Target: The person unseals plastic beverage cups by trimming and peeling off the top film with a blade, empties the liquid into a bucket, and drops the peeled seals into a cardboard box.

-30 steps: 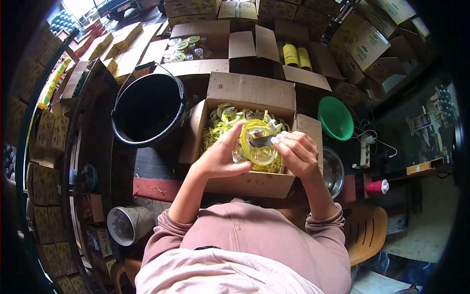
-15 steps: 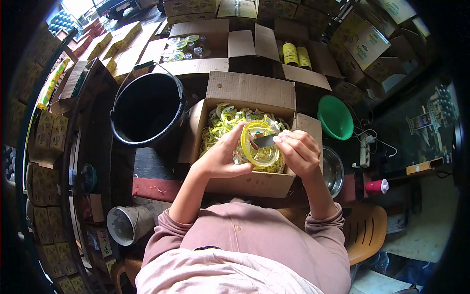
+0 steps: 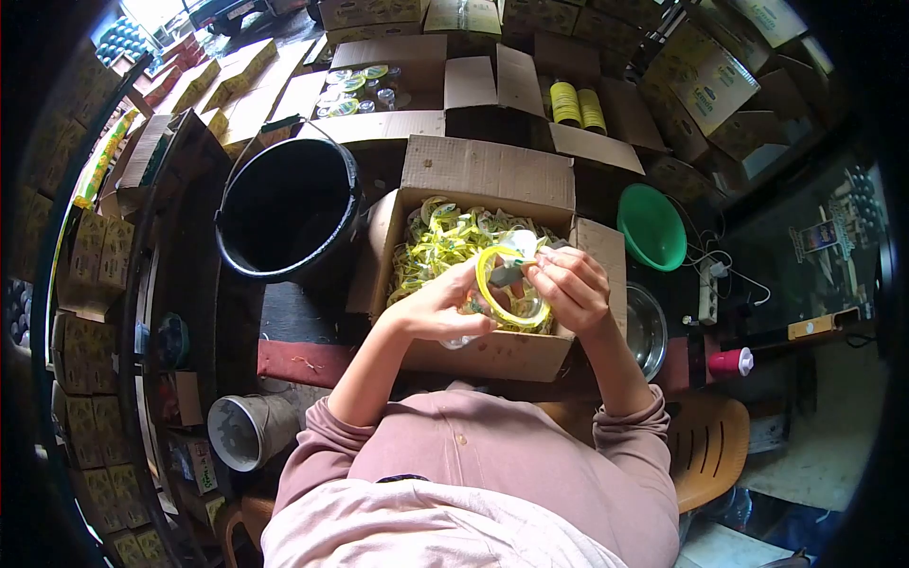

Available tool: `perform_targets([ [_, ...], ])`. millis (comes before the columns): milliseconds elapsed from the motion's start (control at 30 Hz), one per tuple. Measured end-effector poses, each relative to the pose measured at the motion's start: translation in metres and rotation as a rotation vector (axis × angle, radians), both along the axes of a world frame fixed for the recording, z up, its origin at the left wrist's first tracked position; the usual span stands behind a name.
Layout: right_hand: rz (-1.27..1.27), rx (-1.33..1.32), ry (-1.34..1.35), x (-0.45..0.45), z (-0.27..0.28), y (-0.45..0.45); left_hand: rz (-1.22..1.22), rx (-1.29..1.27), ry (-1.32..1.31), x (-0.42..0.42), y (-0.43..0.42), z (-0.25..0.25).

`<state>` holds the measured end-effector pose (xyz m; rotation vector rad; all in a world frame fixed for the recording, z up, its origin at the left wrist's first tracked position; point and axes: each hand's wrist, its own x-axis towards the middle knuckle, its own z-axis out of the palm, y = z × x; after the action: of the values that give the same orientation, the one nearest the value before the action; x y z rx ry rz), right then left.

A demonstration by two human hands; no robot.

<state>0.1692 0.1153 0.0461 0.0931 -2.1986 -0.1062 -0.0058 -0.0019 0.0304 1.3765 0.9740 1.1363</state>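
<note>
My left hand (image 3: 437, 308) is wrapped round a clear plastic cup (image 3: 521, 324) with a yellow rim, tilted so its mouth faces right. My right hand (image 3: 574, 290) pinches a short grey knife (image 3: 508, 275), its blade lying across the cup's mouth. A whitish piece of lid film (image 3: 521, 242) stands up at the rim's far side, close to my right fingertips; whether they also grip it is unclear. Both hands are over an open cardboard box (image 3: 483, 356) holding a heap of yellow and white film strips (image 3: 426, 265).
Left of the box is a black bucket (image 3: 355, 222); a grey pail (image 3: 270, 426) stands nearer me. To the right are a green basin (image 3: 653, 227), a metal bowl (image 3: 653, 331) and a power strip (image 3: 707, 293). Behind, open cartons hold cups (image 3: 350, 90) and yellow rolls (image 3: 565, 102).
The cup has turned and tipped in my left hand, its base showing lower. The film piece now rises above the rim, and my right hand has shifted slightly left.
</note>
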Motion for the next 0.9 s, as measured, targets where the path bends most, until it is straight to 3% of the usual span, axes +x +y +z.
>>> perform_targets([
  [33, 0.014, 0.001, 0.001, 0.000, -0.001, 0.001, -0.010, -0.006, -0.042, 0.001, -0.002, -0.001],
  [133, 0.068, 0.004, -0.002, -0.003, -0.001, 0.003, -0.120, -0.406, -0.301, -0.001, -0.006, 0.005],
  [167, 0.088, -0.010, 0.004, -0.005, -0.002, 0.002, -0.230, -0.259, -0.388, -0.001, 0.001, -0.017],
  [267, 0.101, -0.013, 0.002, -0.008, -0.005, 0.004, -0.614, -0.237, -0.892, 0.002, 0.009, -0.031],
  [300, 0.090, -0.027, -0.015, -0.007, -0.005, 0.003, -0.552, -0.270, -0.892, 0.002, 0.008, -0.026],
  [400, 0.046, -0.041, -0.029, -0.007, -0.004, 0.005, -0.262, -0.097, -0.376, -0.004, 0.007, -0.020],
  [433, 0.029, -0.033, -0.050, -0.004, -0.003, 0.007, -0.082, -0.201, -0.328, 0.000, 0.004, -0.014],
  [533, -0.021, -0.013, -0.060, 0.001, -0.002, 0.010, 0.016, 0.053, -0.193, -0.002, 0.004, -0.004],
  [700, -0.063, 0.041, -0.077, 0.005, -0.001, 0.013, 0.155, -0.023, -0.137, -0.001, 0.002, -0.008],
  [800, -0.040, 0.047, -0.116, 0.005, -0.003, 0.013, 0.273, 0.146, -0.021, 0.008, 0.000, -0.012],
  [833, -0.030, 0.048, -0.124, 0.005, -0.005, 0.014, 0.242, 0.160, 0.199, 0.005, 0.002, -0.004],
  [900, -0.020, 0.035, -0.119, 0.005, -0.005, 0.013, 0.260, 0.172, 0.294, 0.007, 0.002, -0.001],
])
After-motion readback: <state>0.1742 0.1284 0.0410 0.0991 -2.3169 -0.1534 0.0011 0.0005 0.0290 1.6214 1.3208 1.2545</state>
